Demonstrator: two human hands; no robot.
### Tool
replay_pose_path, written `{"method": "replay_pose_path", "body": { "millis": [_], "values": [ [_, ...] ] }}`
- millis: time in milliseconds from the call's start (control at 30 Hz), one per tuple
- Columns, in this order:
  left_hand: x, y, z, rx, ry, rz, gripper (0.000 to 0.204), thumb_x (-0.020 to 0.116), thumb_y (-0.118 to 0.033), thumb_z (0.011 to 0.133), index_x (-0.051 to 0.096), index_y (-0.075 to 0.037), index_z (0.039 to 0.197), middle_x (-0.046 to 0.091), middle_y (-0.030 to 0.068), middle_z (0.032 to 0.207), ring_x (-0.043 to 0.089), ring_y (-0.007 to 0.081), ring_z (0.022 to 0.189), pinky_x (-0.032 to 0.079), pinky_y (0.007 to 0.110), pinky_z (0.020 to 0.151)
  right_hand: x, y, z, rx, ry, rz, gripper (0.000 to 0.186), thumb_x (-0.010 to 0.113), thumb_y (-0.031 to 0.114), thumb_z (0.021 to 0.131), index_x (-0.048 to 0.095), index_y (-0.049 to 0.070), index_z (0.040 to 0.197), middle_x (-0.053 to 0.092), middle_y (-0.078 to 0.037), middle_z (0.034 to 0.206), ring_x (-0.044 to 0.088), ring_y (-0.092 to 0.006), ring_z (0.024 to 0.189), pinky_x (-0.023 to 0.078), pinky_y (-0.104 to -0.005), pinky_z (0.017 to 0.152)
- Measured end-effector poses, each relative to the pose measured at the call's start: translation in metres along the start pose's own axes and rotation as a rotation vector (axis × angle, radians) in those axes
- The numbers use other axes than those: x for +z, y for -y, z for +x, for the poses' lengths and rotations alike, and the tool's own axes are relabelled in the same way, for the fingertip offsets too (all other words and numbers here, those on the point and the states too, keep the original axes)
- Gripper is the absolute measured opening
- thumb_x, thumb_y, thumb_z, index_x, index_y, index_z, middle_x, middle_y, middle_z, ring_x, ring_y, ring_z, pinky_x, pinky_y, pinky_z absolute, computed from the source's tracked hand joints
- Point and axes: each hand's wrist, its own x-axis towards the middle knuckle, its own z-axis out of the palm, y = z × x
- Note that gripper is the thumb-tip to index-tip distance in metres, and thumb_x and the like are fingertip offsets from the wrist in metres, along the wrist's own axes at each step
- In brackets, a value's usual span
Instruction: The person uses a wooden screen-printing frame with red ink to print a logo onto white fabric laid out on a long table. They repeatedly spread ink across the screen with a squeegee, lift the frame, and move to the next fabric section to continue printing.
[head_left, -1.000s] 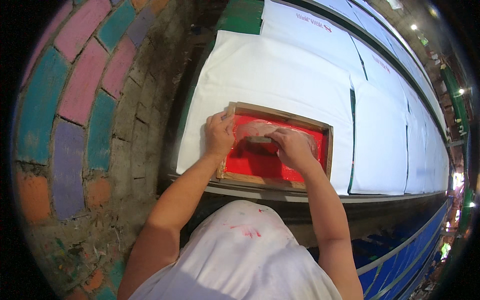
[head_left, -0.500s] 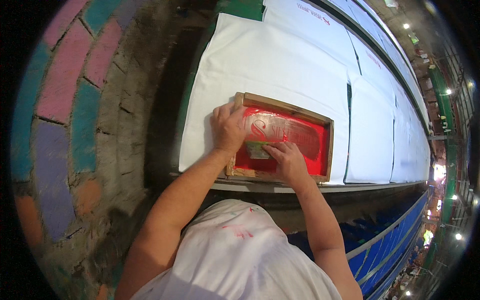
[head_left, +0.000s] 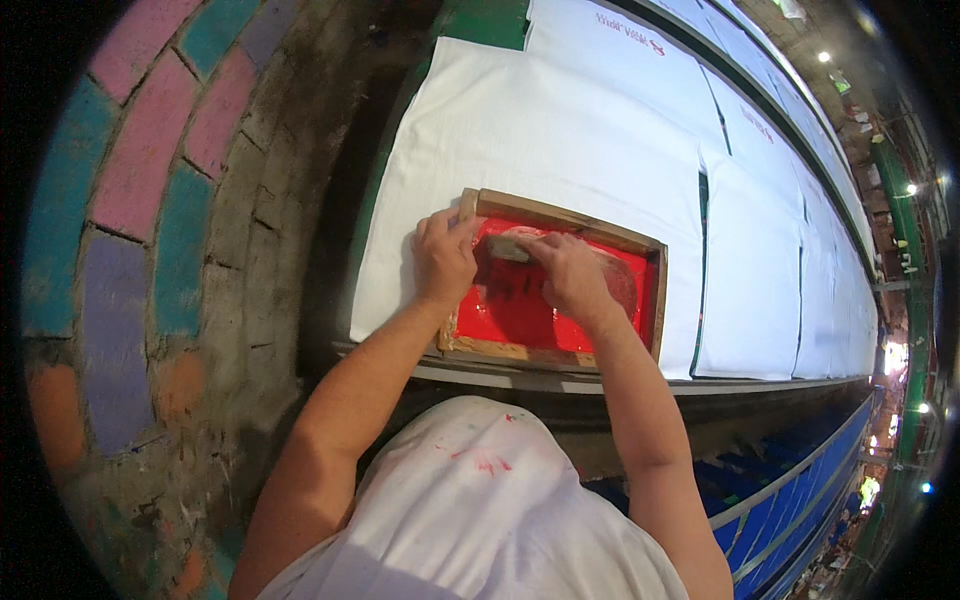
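Observation:
A wooden-framed printing screen, its mesh wet with red ink, lies on a white cloth near the table's front edge. At the frame's left side, my left hand grips the wood with its fingers over the outer edge. Inside the frame, toward its far side, my right hand holds a squeegee against the inked mesh. My right hand covers part of the squeegee.
More white cloths lie along the long table to the right, some with small red prints. A painted brick wall stands on the left. Blue panels run below the table at the right.
My right hand has pushed the squeegee from the near part of the mesh to the far side. Red ink now covers the design seen before. My left hand stays on the frame.

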Motion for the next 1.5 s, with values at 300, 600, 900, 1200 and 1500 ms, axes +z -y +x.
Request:
{"method": "replay_pose_path", "body": {
  "millis": [300, 600, 900, 1200, 1500],
  "values": [
    [0.009, 0.011, -0.003, 0.061, -0.108, 0.025, 0.025, 0.079, -0.007, 0.096, 0.088, -0.012, 0.119, 0.076, 0.0098, 0.132, 0.069, 0.0352, 0.124, 0.052, 0.051, 0.104, -0.019, 0.020, -0.076, -0.076, 0.168, 0.038, 0.049, 0.087, 0.017, 0.084, 0.081, 0.007, 0.131, 0.078, -0.019, 0.124, 0.073, -0.0398, 0.119, 0.060, -0.0503, 0.100],
    [0.002, 0.001, 0.000, 0.007, -0.029, 0.041, 0.028, 0.077, -0.008, 0.101, 0.087, -0.012, 0.126, 0.076, 0.0098, 0.135, 0.070, 0.0331, 0.127, 0.053, 0.050, 0.111, -0.045, -0.073, -0.060, 0.084, 0.006, 0.019, 0.056, 0.065, -0.010, 0.080, 0.081, 0.007, 0.131, 0.076, -0.020, 0.117, 0.071, -0.0435, 0.113, 0.058, -0.0522, 0.100],
    [0.001, -0.004, -0.001, -0.007, -0.019, 0.027, 0.027, 0.076, -0.007, 0.101, 0.087, -0.010, 0.126, 0.078, 0.0101, 0.136, 0.071, 0.0333, 0.126, 0.055, 0.050, 0.110, -0.052, -0.052, -0.138, 0.005, 0.117, -0.001, 0.054, 0.073, -0.009, 0.079, 0.082, 0.008, 0.129, 0.079, -0.013, 0.122, 0.074, -0.0368, 0.117, 0.059, -0.0505, 0.101],
    [0.004, 0.005, -0.002, 0.021, 0.015, 0.127, 0.032, 0.073, -0.004, 0.103, 0.085, -0.011, 0.132, 0.076, 0.0071, 0.140, 0.067, 0.0302, 0.133, 0.048, 0.050, 0.116, -0.070, -0.137, -0.094, 0.169, 0.033, 0.002, 0.057, 0.067, -0.013, 0.079, 0.082, 0.006, 0.130, 0.080, -0.018, 0.116, 0.073, -0.0431, 0.110, 0.060, -0.0521, 0.096],
    [-0.001, 0.007, -0.005, 0.030, 0.056, 0.163, 0.035, 0.069, -0.004, 0.107, 0.082, -0.010, 0.139, 0.075, 0.0114, 0.143, 0.064, 0.0328, 0.137, 0.047, 0.050, 0.121, -0.048, -0.098, -0.160, 0.059, 0.049, -0.023, 0.052, 0.075, -0.002, 0.085, 0.083, 0.011, 0.135, 0.079, -0.011, 0.123, 0.071, -0.0324, 0.114, 0.054, -0.0471, 0.101]
  ]
}}
